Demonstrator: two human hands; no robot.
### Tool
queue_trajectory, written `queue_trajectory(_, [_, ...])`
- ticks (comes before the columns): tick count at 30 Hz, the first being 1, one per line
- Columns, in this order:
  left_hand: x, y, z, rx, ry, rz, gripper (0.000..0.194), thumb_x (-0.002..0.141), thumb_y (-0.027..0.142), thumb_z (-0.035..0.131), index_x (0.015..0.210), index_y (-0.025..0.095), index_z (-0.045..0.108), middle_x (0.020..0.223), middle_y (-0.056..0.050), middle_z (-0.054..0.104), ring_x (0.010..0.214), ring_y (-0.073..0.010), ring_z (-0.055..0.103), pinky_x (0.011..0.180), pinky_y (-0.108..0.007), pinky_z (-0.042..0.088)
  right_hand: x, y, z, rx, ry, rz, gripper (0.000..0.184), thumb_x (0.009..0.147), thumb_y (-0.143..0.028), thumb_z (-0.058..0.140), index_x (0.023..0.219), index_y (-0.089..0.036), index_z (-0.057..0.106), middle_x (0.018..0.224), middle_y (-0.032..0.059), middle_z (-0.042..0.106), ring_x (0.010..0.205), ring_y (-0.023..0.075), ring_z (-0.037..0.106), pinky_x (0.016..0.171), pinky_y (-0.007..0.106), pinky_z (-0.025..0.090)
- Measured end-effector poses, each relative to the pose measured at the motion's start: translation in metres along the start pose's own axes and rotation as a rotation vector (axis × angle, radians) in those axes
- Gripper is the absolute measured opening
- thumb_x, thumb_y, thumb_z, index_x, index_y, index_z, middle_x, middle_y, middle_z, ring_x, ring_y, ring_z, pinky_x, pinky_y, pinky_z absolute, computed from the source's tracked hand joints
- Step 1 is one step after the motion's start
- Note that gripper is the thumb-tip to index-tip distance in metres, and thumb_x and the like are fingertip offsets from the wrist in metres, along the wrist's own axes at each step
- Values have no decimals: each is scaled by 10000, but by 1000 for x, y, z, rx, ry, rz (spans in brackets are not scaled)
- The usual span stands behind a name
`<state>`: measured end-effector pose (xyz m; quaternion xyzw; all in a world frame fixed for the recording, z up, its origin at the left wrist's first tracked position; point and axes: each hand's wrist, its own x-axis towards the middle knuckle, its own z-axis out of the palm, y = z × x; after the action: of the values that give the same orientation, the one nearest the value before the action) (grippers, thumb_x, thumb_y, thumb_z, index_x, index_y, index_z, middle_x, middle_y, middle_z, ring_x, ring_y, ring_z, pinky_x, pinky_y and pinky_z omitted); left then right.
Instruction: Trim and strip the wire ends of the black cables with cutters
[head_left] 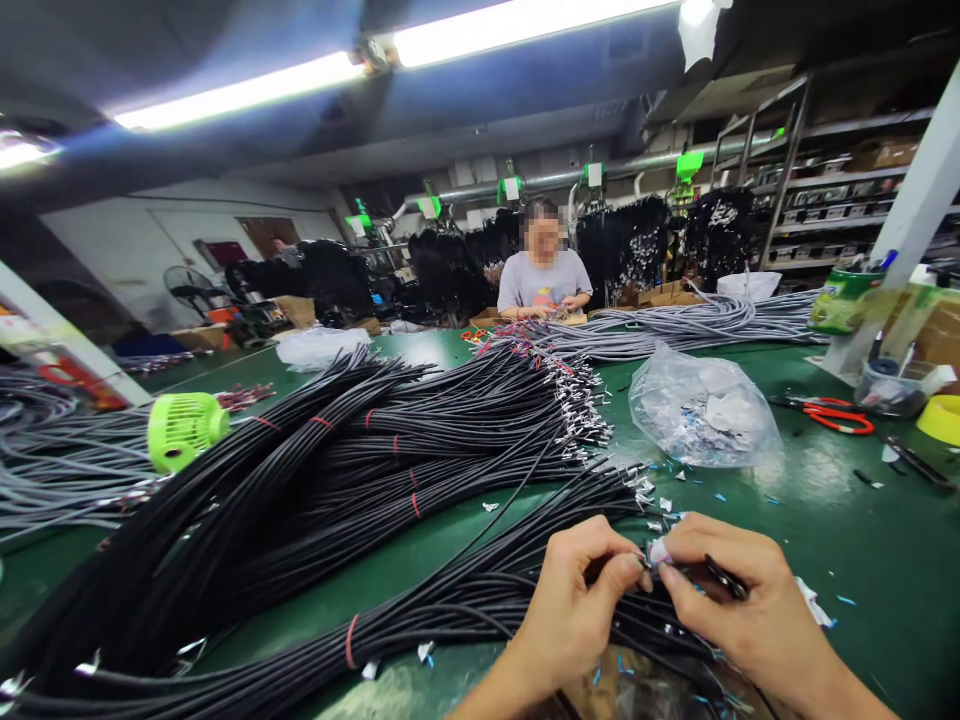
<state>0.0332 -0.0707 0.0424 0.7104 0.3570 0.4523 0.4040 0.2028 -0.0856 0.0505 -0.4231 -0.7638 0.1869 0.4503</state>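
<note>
My left hand [589, 590] is closed in a pinch, its thumb and index finger together at the end of a black cable, mostly hidden by the fingers. Facing it, my right hand [757, 590] is closed too; a small black tool [726, 577] sticks out between its fingers, its kind unclear. A white piece [658, 552] shows at the right fingertips, where the two hands meet. Beneath and left of them lies a loose bundle of black cables [420, 610], held by a red band [352, 642].
More banded black cables [300, 520] cover the green table [892, 580]. A plastic bag of scraps [705, 410], red-handled scissors [836, 415], a green fan [187, 432] and grey cables [667, 325] lie around. A person [545, 270] sits opposite. White and blue scraps are scattered near my hands.
</note>
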Motion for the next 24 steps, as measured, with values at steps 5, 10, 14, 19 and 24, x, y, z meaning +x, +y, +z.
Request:
queue_trajectory(5, [2,0,-2,-66,-95,-36,531,905,522,417,579,127,557,588,-2,466,575,-115,418,566,-234,313,3,7,1,0,0,126,240,851,-256,521,639,-177,601,606,2,543,553,135,479,514,258,371])
queue_trajectory(10, [1,-3,-3,-92,-128,-70,520,910,518,409,573,136,516,572,18,420,542,-99,371,540,-229,295,6,6,-2,164,-109,162,284,876,-352,509,686,-192,646,636,-4,574,603,139,498,567,251,391])
queue_trajectory(14, [-1,-1,-3,-27,-130,-52,485,937,420,400,573,132,542,560,16,432,542,-101,395,544,-229,301,3,1,-1,167,-105,167,337,872,-380,518,622,-187,636,592,-9,540,569,134,474,536,256,359])
queue_trajectory(19, [-4,3,3,127,41,20,292,883,252,524,654,123,652,613,-21,553,593,-125,486,556,-228,329,-1,6,2,129,-30,224,292,847,-363,523,662,-174,646,607,1,535,576,143,480,540,267,357])
queue_trajectory(24, [-4,0,6,51,180,75,97,786,165,642,710,128,689,661,-34,609,625,-138,540,575,-219,393,-2,12,8,320,-16,373,302,799,-439,562,667,-173,615,539,-46,429,497,106,384,483,238,333])
